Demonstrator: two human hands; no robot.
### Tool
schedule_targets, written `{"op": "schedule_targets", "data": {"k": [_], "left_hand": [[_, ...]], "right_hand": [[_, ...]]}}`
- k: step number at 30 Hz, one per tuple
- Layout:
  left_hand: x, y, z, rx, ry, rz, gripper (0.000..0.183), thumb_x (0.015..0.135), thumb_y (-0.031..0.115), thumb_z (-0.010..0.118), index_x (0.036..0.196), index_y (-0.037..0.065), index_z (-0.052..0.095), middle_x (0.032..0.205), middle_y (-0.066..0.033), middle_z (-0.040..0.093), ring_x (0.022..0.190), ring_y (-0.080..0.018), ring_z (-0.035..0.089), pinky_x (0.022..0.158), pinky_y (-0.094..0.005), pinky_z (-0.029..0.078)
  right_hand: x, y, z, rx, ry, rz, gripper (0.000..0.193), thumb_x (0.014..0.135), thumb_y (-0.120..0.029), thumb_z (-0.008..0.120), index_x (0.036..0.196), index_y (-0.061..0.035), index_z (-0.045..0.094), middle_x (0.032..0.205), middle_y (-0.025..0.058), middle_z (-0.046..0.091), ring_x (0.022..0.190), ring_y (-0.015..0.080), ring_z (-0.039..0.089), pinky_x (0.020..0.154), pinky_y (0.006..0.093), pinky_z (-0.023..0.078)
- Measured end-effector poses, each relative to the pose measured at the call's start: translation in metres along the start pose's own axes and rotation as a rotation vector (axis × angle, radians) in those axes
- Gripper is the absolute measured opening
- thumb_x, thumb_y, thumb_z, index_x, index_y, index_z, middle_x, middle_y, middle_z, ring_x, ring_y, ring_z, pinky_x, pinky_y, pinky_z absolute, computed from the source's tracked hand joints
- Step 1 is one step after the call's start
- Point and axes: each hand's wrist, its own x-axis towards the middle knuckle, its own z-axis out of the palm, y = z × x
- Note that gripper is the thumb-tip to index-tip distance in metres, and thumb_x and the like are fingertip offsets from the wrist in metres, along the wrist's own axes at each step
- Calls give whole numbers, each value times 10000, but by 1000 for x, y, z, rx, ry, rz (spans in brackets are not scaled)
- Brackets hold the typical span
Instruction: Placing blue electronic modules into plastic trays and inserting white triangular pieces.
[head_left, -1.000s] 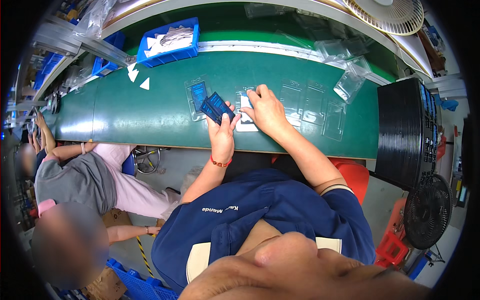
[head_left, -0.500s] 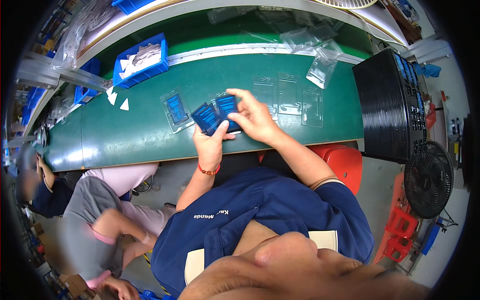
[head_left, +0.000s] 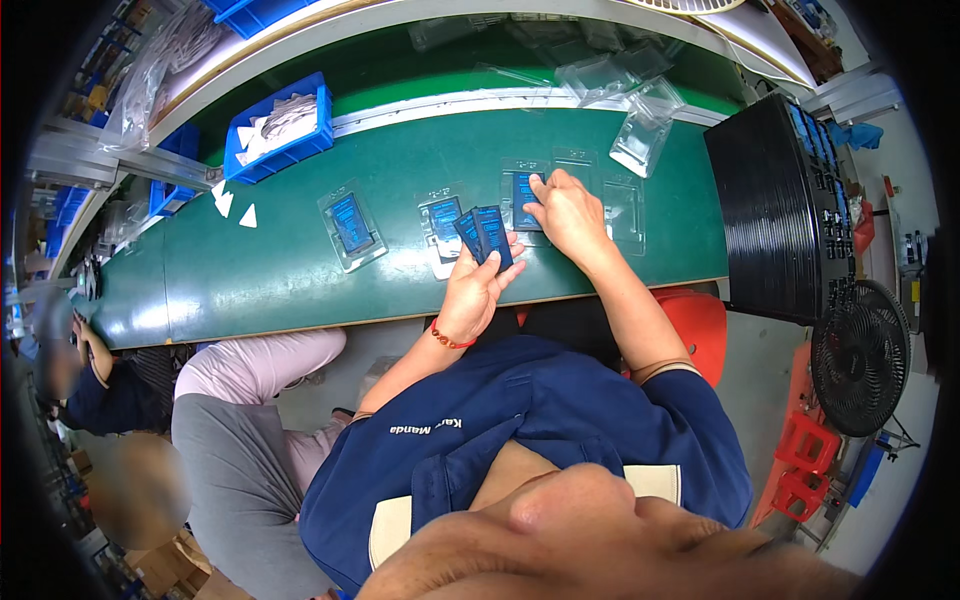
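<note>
My left hand (head_left: 472, 292) grips a small fan of flat black rectangles with blue print, which look like phone batteries (head_left: 491, 236). Thumb and fingers of my right hand (head_left: 578, 222) pinch a similar battery (head_left: 524, 203) at its right edge, within a clear plastic blister tray (head_left: 509, 172). Left of it, a second clear tray (head_left: 440, 189) holds one battery, partly covered by the fanned ones. Farther left, another battery (head_left: 351, 225) lies in a tilted clear tray (head_left: 352, 266). Two more clear trays (head_left: 574, 158) (head_left: 640, 205) lie to the right, the nearer one partly behind my right hand.
On the green table (head_left: 270, 285), a blue bin (head_left: 300, 150) with white pieces stands back left, loose white triangles (head_left: 249, 216) beside it. Clear packaging (head_left: 645, 135) lies at the back. Stacked black trays (head_left: 762, 210) stand right, near a black fan (head_left: 860, 355). Another person (head_left: 240, 430) sits left.
My right hand has moved right to the third tray with a battery. A battery now lies in the second tray. My left hand has shifted right with the remaining batteries. The person on the left leaned away.
</note>
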Motion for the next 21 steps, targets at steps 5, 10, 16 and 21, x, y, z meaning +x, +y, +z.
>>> {"op": "schedule_targets", "data": {"k": [5,10,16,21], "left_hand": [[6,-7,-3,-3,-16,4,407,979,46,434,1370,77,326,1299,-128,494,1178,-272,523,972,-442,464],[7,-5,-3,-28,10,39,381,966,41,457,1337,47,372,1276,-152,527,1170,-295,538,967,-453,477],[12,7,-2,-13,0,-65,355,958,22,459,1310,14,412,1252,-138,547,1132,-281,565,946,-442,492],[15,13,-4,-8,-49,-124,311,955,17,462,1265,-10,467,1200,-117,581,1098,-258,589,925,-418,508]], "right_hand": [[0,2,2,-183,40,-105,341,769,-240,709,1062,-73,665,820,72,561,836,247,573,653,378,510],[-7,-4,15,-4,89,-24,413,753,-207,720,1108,-17,628,854,119,594,838,287,605,679,391,515],[-16,1,23,191,206,31,277,772,-107,714,1032,-17,681,781,144,602,666,318,613,621,408,506],[-14,-13,23,-10,100,-5,140,817,-122,663,884,-5,697,808,146,617,782,300,622,659,408,513]]}}
